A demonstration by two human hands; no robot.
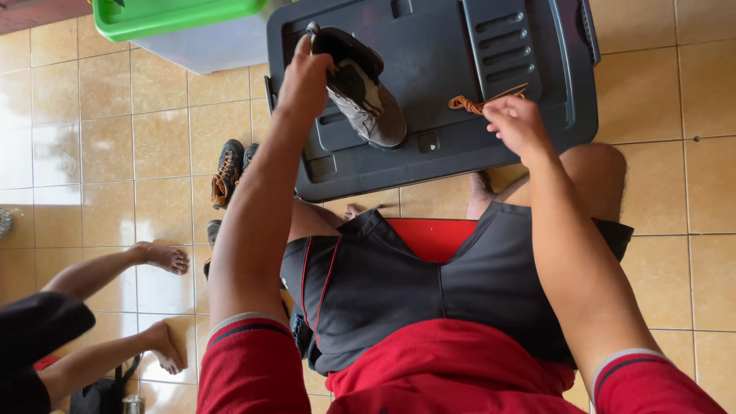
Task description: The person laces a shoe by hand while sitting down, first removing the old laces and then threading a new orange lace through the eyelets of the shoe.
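— Shoe (366, 96), grey and black, gripped by the left hand (304, 77) at its heel end, sole side partly up, toe tilted down toward the body. Resting on or just above the dark grey bin lid (537, 115); contact hard to judge.

— And the other hand?

— Right hand (515, 121) off to the right of the shoe, fingers pinched on an orange shoelace (479, 101). Lace bunched in loops just above the fingertips, one end trailing up and right across the lid.

— Grip on the shoe?

— Fingers curled over the heel collar, thumb hidden behind it. Closed firmly, not spread.

— Containers?

— Dark grey lid shut over its bin, so nothing of the contents visible. Beyond the shoe, up and left, a green lid (176, 15) on a pale translucent tub (207, 46), cut off by the top edge; contents impossible to make out.

— Anything else near the grip?

— Below and left of the shoe hand, on the tan tiled floor (107, 130), a black shoe with orange laces (227, 172), partly hidden by the left forearm. Another dark shape just under it, mostly covered, unclear.

— Hidden or cut off?

— Own toes peeking from under the lid's near edge. Black shorts (399, 284) and red shirt (452, 368) filling the bottom. At far left, another person's bare feet (165, 257) and legs, body cropped by the frame. Dark bag beneath them, barely visible.
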